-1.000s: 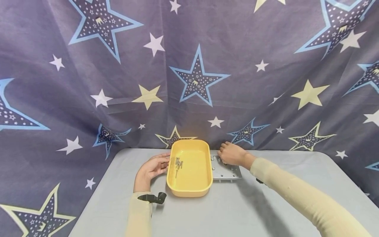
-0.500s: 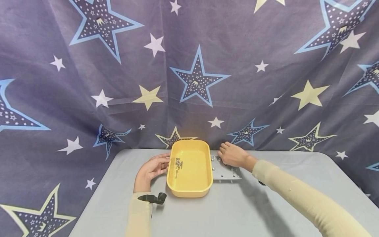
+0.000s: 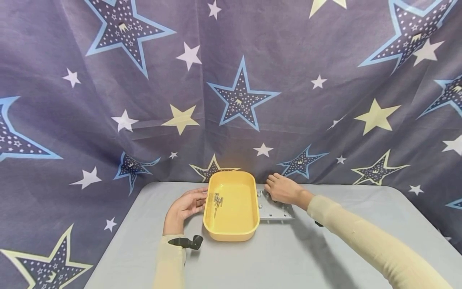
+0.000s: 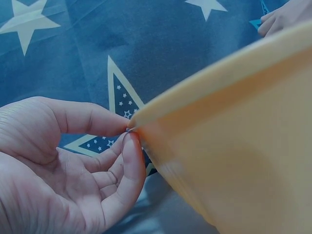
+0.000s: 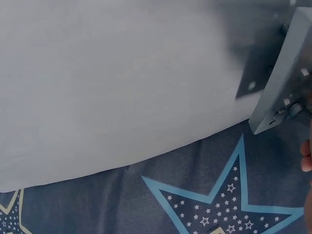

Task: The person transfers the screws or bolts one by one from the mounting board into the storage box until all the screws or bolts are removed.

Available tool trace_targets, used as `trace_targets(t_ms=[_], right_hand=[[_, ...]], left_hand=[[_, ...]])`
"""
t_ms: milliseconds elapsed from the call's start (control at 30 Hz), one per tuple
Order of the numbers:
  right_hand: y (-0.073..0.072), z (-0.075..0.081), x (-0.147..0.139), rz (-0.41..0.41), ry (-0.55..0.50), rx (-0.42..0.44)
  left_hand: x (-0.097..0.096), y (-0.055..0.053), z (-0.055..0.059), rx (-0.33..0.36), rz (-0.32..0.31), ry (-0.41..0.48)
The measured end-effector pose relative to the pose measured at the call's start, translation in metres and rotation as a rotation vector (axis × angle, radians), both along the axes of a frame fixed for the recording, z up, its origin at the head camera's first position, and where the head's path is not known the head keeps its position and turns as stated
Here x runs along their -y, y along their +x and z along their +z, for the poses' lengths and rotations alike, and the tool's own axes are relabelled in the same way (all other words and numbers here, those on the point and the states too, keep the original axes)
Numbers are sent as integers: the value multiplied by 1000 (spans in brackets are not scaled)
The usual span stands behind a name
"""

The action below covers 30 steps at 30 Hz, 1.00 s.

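My left hand (image 3: 187,205) is at the left side of a yellow tray (image 3: 231,235). In the left wrist view, thumb and index finger of that hand (image 4: 80,158) come together in a pinch at the tray rim (image 4: 214,73). Several small screws (image 3: 217,200) lie inside the tray, towards its left. My right hand (image 3: 285,188) is over a silver metal plate (image 3: 271,212), fingers curled down. It appears to pinch a bolt there, but the fingertips are hidden. Other bolts (image 3: 260,206) stick up from the plate. In the right wrist view only a fingertip (image 5: 306,156) shows at the edge.
The plate stands right beside the tray's right wall, raised on bolt ends. A grey-covered table (image 3: 231,265) carries both. Behind the table's far edge hangs a dark star-patterned cloth (image 3: 288,132). A black wrist mount (image 3: 185,241) is on the left sleeve.
My right wrist and sleeve have shifted slightly to the right, while the fingers stay at the same place on the plate. The left hand, tray and screws have not visibly moved.
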State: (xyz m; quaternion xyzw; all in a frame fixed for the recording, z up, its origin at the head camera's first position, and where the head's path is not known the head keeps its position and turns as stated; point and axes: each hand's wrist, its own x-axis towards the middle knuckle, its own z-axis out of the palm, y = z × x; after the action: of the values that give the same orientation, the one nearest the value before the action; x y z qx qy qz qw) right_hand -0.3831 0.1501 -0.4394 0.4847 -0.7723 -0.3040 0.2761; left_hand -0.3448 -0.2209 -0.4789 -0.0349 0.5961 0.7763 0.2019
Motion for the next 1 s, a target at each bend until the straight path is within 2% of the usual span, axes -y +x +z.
trace_targets(t_ms=[533,733,1000], right_hand=[[6,4,1,-5,42,6],[5,1,1,5,42,-29],[1,-2,1,-30,13,-11]], left_hand=[[1,3,3,-17,-28,44],[1,4,4,-9,-8,23],[0,3,5,-2,15,-26]])
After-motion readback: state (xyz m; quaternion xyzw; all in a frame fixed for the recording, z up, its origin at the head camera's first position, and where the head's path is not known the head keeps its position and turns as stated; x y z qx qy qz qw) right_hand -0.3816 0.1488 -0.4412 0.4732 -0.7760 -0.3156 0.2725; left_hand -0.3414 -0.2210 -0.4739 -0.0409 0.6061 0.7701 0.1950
